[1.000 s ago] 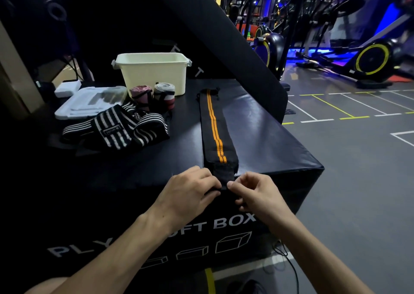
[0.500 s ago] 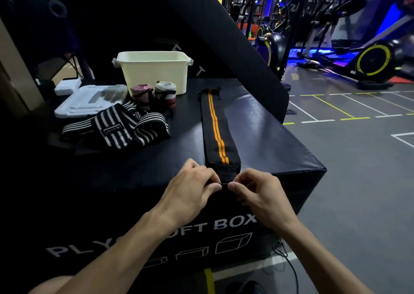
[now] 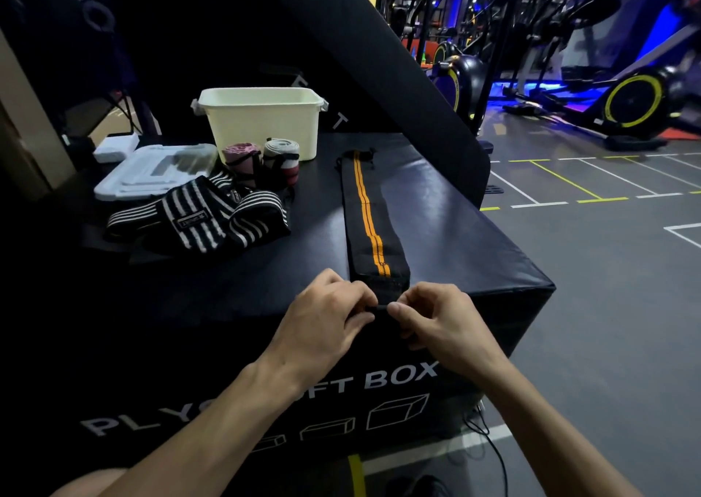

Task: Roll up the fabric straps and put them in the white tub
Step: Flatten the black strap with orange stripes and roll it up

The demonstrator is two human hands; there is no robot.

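A long black strap with two orange stripes (image 3: 370,216) lies flat on the black soft box (image 3: 474,238), running away from me. My left hand (image 3: 326,318) and my right hand (image 3: 440,318) pinch its near end at the box's front edge, where a small fold has begun. The white tub (image 3: 261,121) stands at the back of the box. In front of the tub stand two rolled straps, one pinkish (image 3: 242,159) and one grey-and-red (image 3: 282,155). A loose black-and-white striped strap (image 3: 201,219) lies in a heap to the left.
A white plastic lid (image 3: 151,170) and a small white box (image 3: 115,147) lie at the back left. A slanted black pad (image 3: 398,64) rises behind the box. Exercise bikes (image 3: 637,98) stand on the grey floor to the right.
Both hands have crept slightly forward along the strap's near end, turning it over a little more. The rest of the strap and the other things have not moved.
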